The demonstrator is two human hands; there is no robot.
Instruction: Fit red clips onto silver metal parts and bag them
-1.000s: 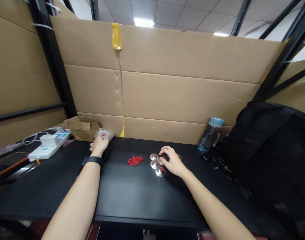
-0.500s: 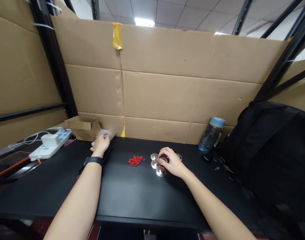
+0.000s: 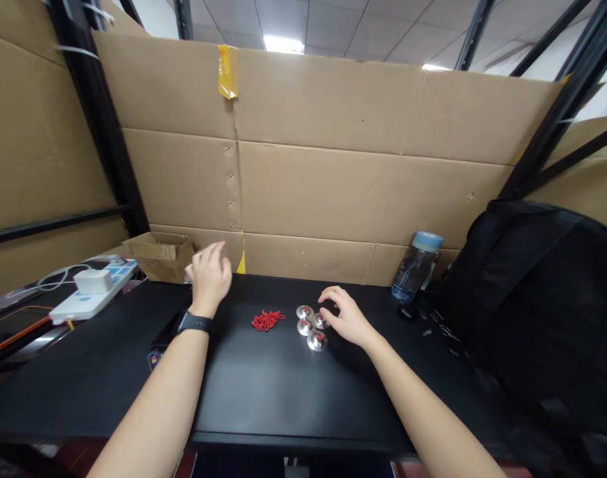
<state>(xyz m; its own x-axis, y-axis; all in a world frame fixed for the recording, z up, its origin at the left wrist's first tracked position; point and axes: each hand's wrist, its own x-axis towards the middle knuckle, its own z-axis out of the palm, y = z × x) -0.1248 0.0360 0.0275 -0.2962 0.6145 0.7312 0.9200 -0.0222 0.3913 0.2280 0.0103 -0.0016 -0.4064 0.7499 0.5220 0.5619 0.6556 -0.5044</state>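
Observation:
My left hand (image 3: 211,275) is raised near the back of the black table, beside a cardboard box; its fingers are loosely bent and apart, with nothing visible in them. My right hand (image 3: 347,317) hovers by a cluster of small silver finger cymbals with red centres, its thumb and fingers curved and apart. Its thumb is close to the rightmost visible cymbal (image 3: 320,321); I cannot tell if they touch. A front cymbal (image 3: 317,341) lies flat nearest me. Left of the cluster is a small heap of red cord loops (image 3: 268,320).
The open cardboard box (image 3: 166,262) stands at the back left, near a white power strip (image 3: 97,292). A water bottle (image 3: 416,267) and black backpack (image 3: 537,312) stand at the right. Dark items (image 3: 166,335) lie beside my left wrist. A cardboard wall (image 3: 323,192) closes the back.
My left hand has come up and to the right, away from the clear plastic bag it was at, which is now out of sight. My right hand has shifted slightly off the cymbals.

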